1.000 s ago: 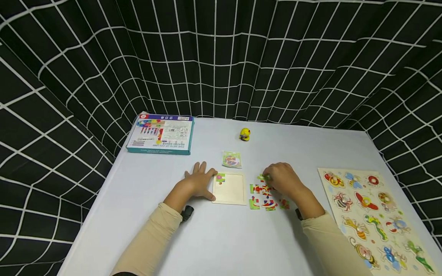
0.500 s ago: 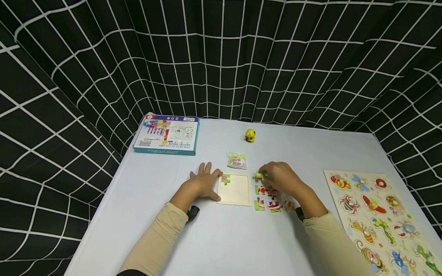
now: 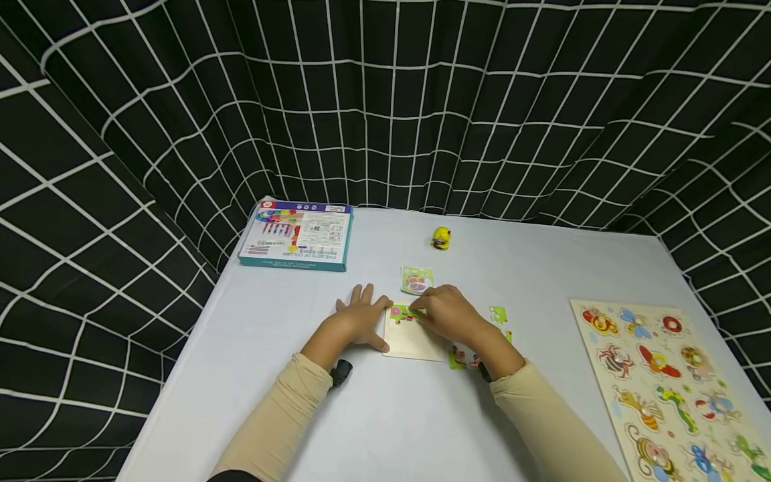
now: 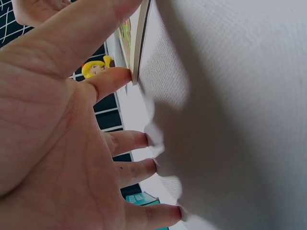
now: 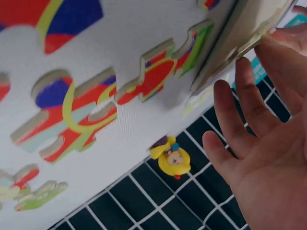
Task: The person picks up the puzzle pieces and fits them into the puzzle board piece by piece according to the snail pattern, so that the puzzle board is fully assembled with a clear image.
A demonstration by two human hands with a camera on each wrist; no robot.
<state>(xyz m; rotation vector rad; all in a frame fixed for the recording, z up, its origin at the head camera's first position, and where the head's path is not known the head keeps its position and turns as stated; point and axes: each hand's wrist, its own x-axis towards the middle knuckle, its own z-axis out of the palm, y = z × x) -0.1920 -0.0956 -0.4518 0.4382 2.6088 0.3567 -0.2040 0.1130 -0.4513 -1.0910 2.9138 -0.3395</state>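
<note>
Left hand spread against the square wooden tray; right hand pinches a flat jigsaw piece.

There are two hands, several puzzle pieces and one each of box, toy, card, tray, board.

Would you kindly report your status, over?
Left hand touching board, left side. Right hand pinching puzzle piece at board. Loose pieces right of board; nothing visibly blocking.

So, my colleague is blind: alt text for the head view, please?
A person's right hand holds a jigsaw piece at a square wooden puzzle tray while the left hand touches its left edge. Loose pieces and a bug puzzle lie right; beyond, a picture card, yellow figurine and box.
</note>
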